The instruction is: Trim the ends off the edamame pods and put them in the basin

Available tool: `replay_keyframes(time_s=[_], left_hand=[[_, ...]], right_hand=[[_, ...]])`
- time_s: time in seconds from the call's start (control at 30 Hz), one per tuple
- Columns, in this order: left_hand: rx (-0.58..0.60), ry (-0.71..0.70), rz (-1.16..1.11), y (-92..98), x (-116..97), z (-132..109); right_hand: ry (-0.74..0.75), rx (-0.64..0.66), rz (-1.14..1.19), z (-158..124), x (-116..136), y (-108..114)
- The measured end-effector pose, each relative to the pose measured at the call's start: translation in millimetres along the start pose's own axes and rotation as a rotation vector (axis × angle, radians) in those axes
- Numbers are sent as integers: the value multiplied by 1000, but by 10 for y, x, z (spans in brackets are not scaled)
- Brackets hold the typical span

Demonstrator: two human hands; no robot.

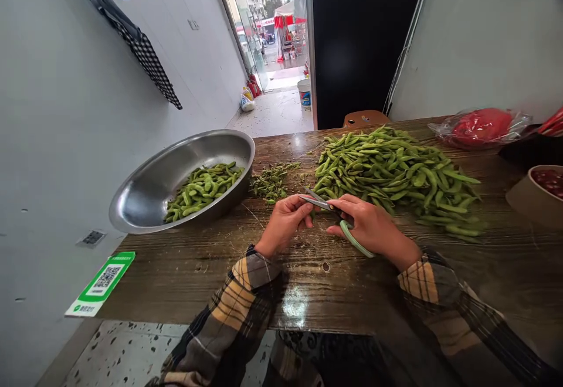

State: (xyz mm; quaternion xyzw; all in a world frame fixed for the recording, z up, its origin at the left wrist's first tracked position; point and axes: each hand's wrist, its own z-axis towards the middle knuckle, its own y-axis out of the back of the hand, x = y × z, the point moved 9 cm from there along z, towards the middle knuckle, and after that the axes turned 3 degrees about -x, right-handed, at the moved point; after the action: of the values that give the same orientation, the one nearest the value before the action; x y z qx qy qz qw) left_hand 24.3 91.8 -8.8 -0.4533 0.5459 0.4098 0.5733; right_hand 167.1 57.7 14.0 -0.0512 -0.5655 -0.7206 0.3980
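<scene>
Green-handled scissors (355,240) are in my right hand (372,227), their blades parted and pointing left toward my left hand. The fingers of my left hand (288,221) are pinched round a green pod (312,215), mostly hidden by them, close to the blades. A big heap of green pods (387,167) lies on the wooden table behind and to the right of my hands. At the left, a wide steel bowl (145,184) holds a smaller pile of pods (204,189). Small green trimmings (272,182) lie between the bowl and the heap.
A green QR-code card (103,284) lies at the table's left end. On the right are a red item in clear plastic (484,127) and a bowl with dark red contents (534,193). A brown chair back (365,118) shows behind the table, near an open doorway.
</scene>
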Motion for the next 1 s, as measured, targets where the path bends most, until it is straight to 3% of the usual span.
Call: replay_keyframes(time_s=[0.27, 0.57, 0.8, 1.0], left_hand=[[-4, -19, -39, -43, -61, -27], [12, -75, 189, -9, -108, -25], [56, -131, 202, -51, -145, -14], [89, -94, 209, -60, -112, -19]], right_hand=[[-1, -4, -85, -19, -22, -6], [19, 17, -117, -30, 51, 0], [55, 11, -117, -26, 83, 13], [94, -6, -79, -25, 102, 14]])
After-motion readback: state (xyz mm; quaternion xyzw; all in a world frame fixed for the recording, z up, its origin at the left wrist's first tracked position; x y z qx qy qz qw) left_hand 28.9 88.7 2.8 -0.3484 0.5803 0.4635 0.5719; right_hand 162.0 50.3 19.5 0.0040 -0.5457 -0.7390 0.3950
